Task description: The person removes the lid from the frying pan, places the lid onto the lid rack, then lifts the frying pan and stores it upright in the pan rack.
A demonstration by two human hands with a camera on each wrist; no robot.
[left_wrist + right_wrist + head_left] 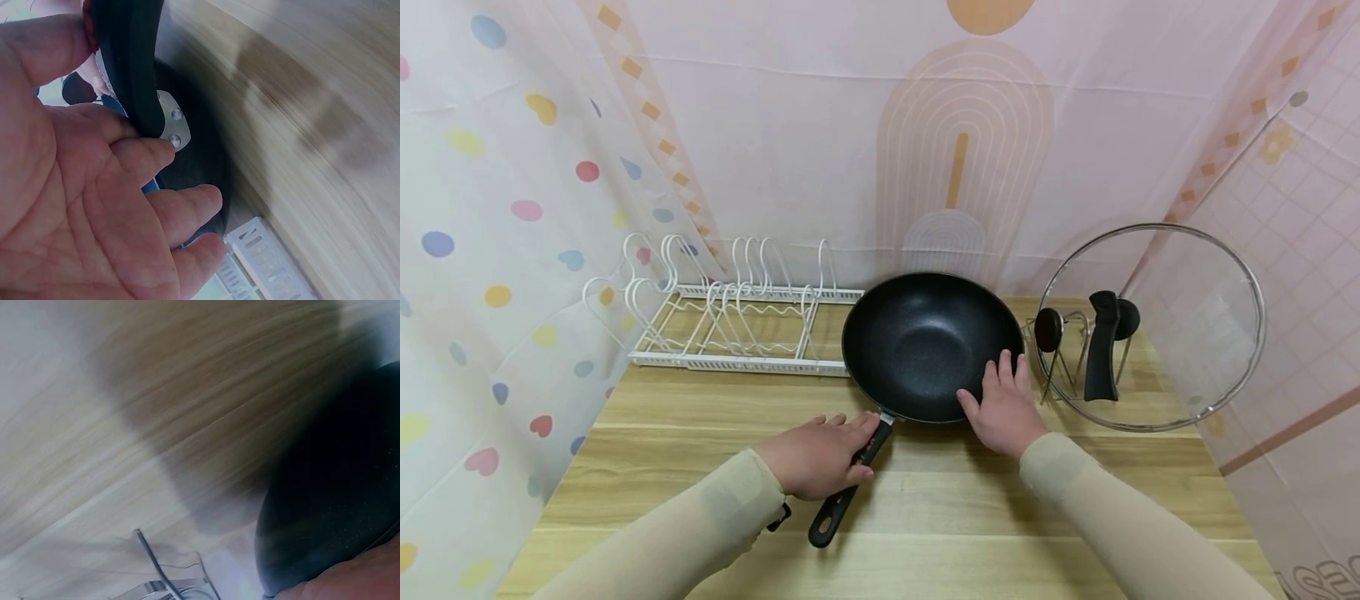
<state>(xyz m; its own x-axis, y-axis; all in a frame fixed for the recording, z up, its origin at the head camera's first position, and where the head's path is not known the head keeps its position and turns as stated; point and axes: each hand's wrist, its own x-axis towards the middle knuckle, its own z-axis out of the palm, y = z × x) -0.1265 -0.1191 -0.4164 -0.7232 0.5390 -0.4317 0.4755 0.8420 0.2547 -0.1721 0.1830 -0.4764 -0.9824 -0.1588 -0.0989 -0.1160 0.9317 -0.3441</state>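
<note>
A black wok (928,350) sits on the wooden table, its handle (829,518) pointing toward me and to the left. My left hand (820,454) lies palm down over the upper handle. In the left wrist view, the thumb and index finger are at the handle (134,56), near its riveted metal bracket (175,128); the other fingers are loosely extended. Across the wok's right rim, my right hand (1003,408) spreads its fingers, tips over the inside wall. Only a strip of that hand shows in the right wrist view, against the wok's dark outside (331,494).
A white wire rack (760,364) stands behind the wok on the left, close to its rim. To the right, a glass lid (1195,333) with a black handle (1102,350) leans upright in a metal stand (1078,358). Patterned curtains (790,150) hang behind the table.
</note>
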